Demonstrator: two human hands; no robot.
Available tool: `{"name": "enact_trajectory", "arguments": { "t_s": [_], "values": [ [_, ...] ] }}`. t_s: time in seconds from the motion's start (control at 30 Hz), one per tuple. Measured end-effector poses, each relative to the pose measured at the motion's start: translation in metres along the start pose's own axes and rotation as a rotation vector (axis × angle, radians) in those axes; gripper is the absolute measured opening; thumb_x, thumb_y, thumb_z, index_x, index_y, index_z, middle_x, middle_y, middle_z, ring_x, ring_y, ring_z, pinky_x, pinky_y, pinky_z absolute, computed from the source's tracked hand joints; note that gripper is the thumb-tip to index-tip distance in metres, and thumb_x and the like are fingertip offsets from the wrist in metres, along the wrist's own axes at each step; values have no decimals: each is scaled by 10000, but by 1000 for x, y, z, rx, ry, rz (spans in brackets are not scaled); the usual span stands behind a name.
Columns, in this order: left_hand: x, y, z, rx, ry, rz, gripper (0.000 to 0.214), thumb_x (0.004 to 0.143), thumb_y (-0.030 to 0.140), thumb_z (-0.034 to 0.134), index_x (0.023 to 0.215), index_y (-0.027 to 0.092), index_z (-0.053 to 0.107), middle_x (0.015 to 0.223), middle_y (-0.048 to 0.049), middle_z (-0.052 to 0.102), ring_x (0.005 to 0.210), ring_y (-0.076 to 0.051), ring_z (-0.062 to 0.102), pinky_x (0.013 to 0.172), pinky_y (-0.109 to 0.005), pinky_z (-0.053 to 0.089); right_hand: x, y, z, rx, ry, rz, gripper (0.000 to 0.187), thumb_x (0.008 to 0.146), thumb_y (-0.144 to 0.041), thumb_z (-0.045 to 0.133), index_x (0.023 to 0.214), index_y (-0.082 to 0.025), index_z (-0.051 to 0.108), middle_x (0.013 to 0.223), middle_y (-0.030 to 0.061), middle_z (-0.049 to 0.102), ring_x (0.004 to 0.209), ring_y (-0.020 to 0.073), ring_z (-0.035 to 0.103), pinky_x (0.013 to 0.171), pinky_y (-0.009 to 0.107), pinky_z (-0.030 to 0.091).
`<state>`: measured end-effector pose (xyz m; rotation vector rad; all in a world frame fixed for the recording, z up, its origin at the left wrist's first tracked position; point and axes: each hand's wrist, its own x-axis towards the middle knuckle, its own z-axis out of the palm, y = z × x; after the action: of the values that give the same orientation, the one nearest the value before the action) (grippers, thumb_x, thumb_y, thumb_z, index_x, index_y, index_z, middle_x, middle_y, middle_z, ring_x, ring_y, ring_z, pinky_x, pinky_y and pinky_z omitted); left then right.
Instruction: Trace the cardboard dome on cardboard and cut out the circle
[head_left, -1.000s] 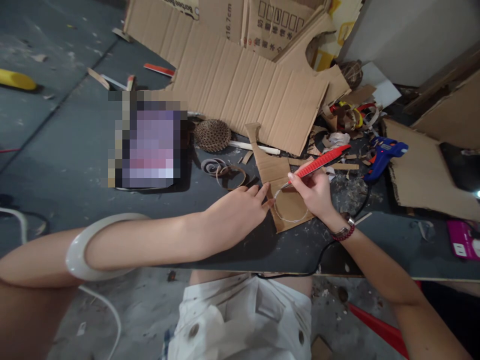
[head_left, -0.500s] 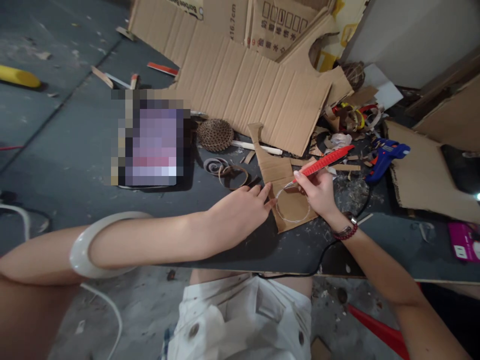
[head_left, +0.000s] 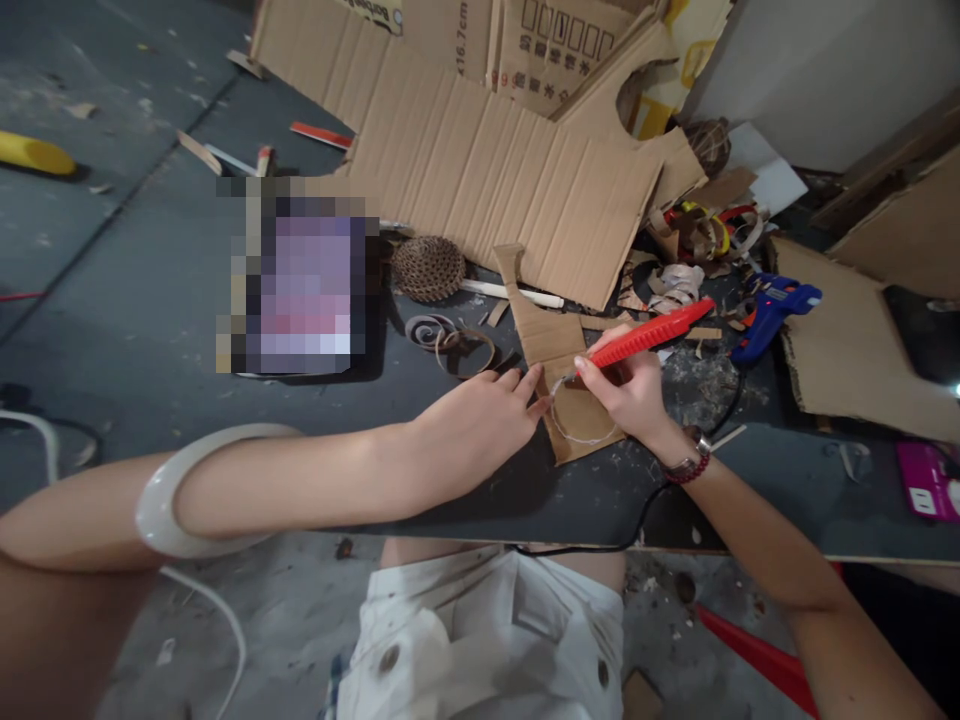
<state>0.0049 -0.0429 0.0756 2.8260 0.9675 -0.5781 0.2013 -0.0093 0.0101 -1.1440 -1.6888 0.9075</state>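
Note:
My right hand (head_left: pixel 628 392) is closed around a red utility knife (head_left: pixel 649 338), which slants down to the left. Its tip meets the upper left of a circle scored in a small cardboard piece (head_left: pixel 551 340). The circle's pale, frayed outline shows on its left and lower sides; my right hand hides part of the right side. My left hand (head_left: pixel 480 430) lies palm down, fingers stretched out, fingertips touching the cardboard's left edge beside the circle. Left of the cardboard lie coiled paper strips (head_left: pixel 465 352) and a round coil of corrugated cardboard (head_left: pixel 429 268).
A big corrugated cardboard sheet (head_left: pixel 480 160) lies behind my hands. A blue glue gun (head_left: pixel 772 318) stands at right near a scrap heap (head_left: pixel 694 235). A blurred-out screen (head_left: pixel 307 285) is at left. A black cable (head_left: pixel 649 515) runs along the table's front edge.
The knife tip has moved slightly left and down along the circle, and my right hand has shifted left with it. My left hand stays on the cardboard.

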Motion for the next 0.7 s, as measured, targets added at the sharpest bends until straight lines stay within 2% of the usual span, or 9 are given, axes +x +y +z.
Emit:
{"name": "enact_trajectory", "arguments": {
  "t_s": [0.4,0.7],
  "values": [
    [0,1,2,37,2,-7,562,867,93,487,1427,105,436,1490,-262,384,1246,-311,568,913,-382,536,3,5,1,43,94,11,207,821,-297,661,668,-210,552,618,-24,578,583,120,561,550,262,479],
    [1,0,2,16,7,1,553,874,78,471,1426,92,439,1483,-276,382,1244,-336,563,897,-405,540,3,7,0,52,106,10,188,826,-287,654,692,-214,544,636,-23,579,594,120,563,565,268,489]
  ]
}}
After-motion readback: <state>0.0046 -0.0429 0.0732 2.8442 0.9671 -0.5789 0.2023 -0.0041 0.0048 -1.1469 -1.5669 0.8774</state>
